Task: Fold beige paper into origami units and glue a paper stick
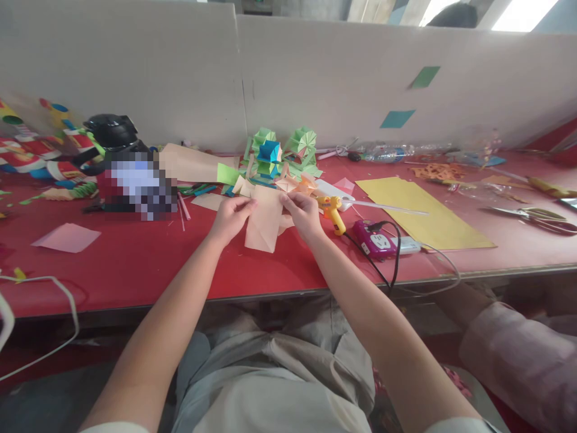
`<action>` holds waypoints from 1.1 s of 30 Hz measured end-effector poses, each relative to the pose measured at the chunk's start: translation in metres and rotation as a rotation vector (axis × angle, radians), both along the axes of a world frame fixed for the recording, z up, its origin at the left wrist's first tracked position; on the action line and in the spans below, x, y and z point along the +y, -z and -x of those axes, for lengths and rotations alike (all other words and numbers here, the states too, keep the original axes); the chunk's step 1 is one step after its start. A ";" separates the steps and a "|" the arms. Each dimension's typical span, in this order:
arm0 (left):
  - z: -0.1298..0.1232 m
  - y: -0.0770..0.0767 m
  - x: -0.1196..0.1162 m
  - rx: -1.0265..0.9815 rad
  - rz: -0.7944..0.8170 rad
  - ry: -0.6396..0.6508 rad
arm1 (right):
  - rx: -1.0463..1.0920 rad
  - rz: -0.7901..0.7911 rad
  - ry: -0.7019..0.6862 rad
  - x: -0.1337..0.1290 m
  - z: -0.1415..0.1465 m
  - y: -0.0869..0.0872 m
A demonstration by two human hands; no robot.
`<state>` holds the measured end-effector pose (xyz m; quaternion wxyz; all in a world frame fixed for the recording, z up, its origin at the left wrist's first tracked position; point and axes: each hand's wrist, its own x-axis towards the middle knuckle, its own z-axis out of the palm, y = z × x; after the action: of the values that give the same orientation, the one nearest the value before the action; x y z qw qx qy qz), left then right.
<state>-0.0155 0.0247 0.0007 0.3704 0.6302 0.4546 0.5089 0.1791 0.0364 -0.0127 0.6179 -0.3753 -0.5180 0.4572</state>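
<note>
A creased sheet of tan paper (265, 221) is held up over the front middle of the red table. My left hand (235, 218) pinches its left edge between thumb and fingers. On the opposite side, my right hand (303, 215) grips the upper right edge the same way. Just behind the paper lie small peach folded paper pieces (288, 180). Farther back stand green pleated paper shapes (302, 141) with a blue folded paper piece (269, 151) between them. To the right of my right hand is a yellow hot glue gun (332, 211) with a clear glue stick in it.
A purple power strip (375, 242) with a black cord sits near the front edge. Yellow paper sheets (433, 216) and scissors (536, 216) lie to the right. Pink paper (67, 237) is at left. A grey partition (315, 78) closes off the back. Another person's sleeve (518, 355) shows lower right.
</note>
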 end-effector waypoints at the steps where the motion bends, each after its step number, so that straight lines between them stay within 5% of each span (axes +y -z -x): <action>1: 0.001 0.001 0.001 0.018 -0.014 -0.028 | -0.004 0.009 -0.014 -0.001 0.001 0.000; 6: 0.001 0.002 0.001 0.066 -0.033 -0.098 | -0.011 0.008 -0.006 -0.003 0.003 -0.001; 12: -0.002 0.001 0.000 -0.036 0.062 0.044 | 0.007 0.001 0.094 0.000 0.001 0.000; 18: 0.001 0.004 0.001 0.087 0.079 -0.068 | 0.040 -0.013 0.120 -0.001 0.001 -0.001; 24: 0.001 0.005 0.002 0.018 0.122 0.119 | 0.065 0.021 0.149 -0.001 -0.001 -0.002; 33: 0.004 0.007 0.004 0.189 0.051 0.021 | 0.036 0.026 0.173 0.002 -0.004 -0.002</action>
<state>-0.0191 0.0284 -0.0060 0.3471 0.6705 0.4936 0.4317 0.1830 0.0379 -0.0106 0.6592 -0.4184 -0.4665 0.4156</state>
